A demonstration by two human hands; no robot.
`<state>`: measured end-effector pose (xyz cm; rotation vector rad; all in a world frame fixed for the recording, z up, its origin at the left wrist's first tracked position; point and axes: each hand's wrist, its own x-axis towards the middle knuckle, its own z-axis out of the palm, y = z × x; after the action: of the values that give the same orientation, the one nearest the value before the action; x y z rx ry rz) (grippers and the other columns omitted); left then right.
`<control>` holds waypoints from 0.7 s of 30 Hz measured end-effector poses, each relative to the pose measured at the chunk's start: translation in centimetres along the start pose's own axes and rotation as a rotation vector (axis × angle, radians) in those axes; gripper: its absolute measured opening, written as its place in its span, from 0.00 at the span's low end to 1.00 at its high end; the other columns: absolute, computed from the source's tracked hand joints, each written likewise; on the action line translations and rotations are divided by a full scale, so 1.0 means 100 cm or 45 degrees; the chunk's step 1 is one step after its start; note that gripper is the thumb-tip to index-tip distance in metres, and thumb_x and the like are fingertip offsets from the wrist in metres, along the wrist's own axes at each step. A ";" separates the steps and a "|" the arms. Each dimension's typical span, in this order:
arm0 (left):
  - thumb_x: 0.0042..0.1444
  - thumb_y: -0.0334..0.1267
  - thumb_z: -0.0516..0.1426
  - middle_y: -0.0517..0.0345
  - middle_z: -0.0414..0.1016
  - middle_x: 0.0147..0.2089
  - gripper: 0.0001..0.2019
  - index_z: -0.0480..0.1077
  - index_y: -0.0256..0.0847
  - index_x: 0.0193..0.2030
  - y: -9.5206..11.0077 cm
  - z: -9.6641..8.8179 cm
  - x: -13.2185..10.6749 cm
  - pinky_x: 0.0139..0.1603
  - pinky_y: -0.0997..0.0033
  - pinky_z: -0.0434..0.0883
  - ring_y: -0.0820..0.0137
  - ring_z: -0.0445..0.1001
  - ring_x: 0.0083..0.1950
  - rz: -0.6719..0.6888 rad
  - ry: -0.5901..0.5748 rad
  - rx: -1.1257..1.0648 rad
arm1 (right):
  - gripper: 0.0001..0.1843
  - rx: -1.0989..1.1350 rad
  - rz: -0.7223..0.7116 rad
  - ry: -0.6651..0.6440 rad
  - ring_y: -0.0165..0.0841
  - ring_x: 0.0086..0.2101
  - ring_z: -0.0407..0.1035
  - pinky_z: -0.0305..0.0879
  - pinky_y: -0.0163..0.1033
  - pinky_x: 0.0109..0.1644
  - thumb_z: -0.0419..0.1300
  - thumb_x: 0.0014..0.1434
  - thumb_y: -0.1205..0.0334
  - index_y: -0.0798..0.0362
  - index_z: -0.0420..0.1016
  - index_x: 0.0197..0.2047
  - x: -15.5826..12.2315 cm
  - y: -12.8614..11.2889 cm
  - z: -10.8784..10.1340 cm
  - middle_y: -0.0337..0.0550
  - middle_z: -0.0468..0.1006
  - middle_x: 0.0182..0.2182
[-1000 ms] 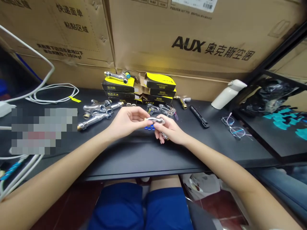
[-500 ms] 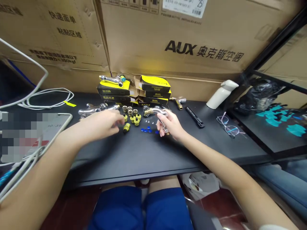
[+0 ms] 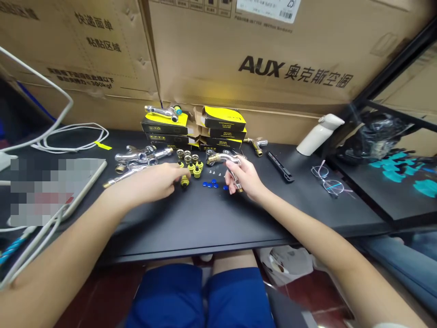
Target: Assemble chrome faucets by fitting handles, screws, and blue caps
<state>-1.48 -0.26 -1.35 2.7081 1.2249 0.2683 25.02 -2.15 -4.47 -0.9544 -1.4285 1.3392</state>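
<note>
Right hand (image 3: 246, 179) gripped a chrome curved tap body (image 3: 223, 158), fingers wrapped round its lower shank, bend and brass-coloured end pointing left, upper middle of the table. Grip closed, tap held clear above the black tabletop (image 3: 205, 232). Tap looked polished, no fitting visible on its bent end.

Left hand (image 3: 150, 183) lay low over the table, fingers extended and slightly curled, tips at a yellow-and-brass fitting (image 3: 185, 182). Contact likely but hidden by the fingers; cannot tell if it had hold of it.

Vs. the frame half a second earlier: left fingertips had moved right and closed the small gap to that fitting. Right hand and tap sat about the same relative to the table; the view had shifted slightly.

Between the hands: blue caps (image 3: 211, 184) and tiny screws (image 3: 214, 172), just below a cluster of yellow fittings (image 3: 194, 165). Chrome taps (image 3: 131, 157) lay left of the left hand, near its wrist. Black-and-yellow boxes (image 3: 223, 117) stood behind the hands against cardboard cartons (image 3: 293, 68), limiting travel forward. To the right: black utility knife (image 3: 280, 166), near the right hand but apart. Tabletop continued below both hands to the front edge at lower middle, well apart from them, so room there for moving.
</note>
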 end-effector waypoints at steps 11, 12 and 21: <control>0.54 0.34 0.51 0.57 0.75 0.28 0.09 0.68 0.44 0.42 -0.006 -0.001 0.001 0.25 0.71 0.59 0.66 0.71 0.26 -0.158 -0.338 0.170 | 0.19 -0.189 -0.026 -0.138 0.25 0.14 0.63 0.57 0.30 0.17 0.61 0.59 0.44 0.50 0.60 0.40 -0.003 -0.003 0.001 0.30 0.72 0.21; 0.55 0.36 0.51 0.57 0.75 0.28 0.08 0.67 0.44 0.41 -0.006 -0.001 0.001 0.26 0.71 0.59 0.66 0.72 0.26 -0.161 -0.341 0.176 | 0.18 -0.255 -0.040 -0.211 0.25 0.15 0.62 0.57 0.31 0.18 0.60 0.60 0.46 0.50 0.62 0.40 -0.006 -0.003 0.002 0.30 0.70 0.21; 0.61 0.43 0.51 0.53 0.75 0.28 0.08 0.64 0.41 0.35 0.001 -0.005 0.005 0.27 0.68 0.59 0.62 0.73 0.28 -0.224 -0.140 0.256 | 0.18 -1.204 -0.602 -0.665 0.35 0.42 0.69 0.66 0.39 0.45 0.54 0.66 0.62 0.52 0.65 0.59 -0.031 -0.004 0.022 0.46 0.75 0.45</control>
<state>-1.18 0.11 -0.75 2.7095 1.5191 -0.0275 23.75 -5.78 -4.35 -0.7457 -2.6040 0.5227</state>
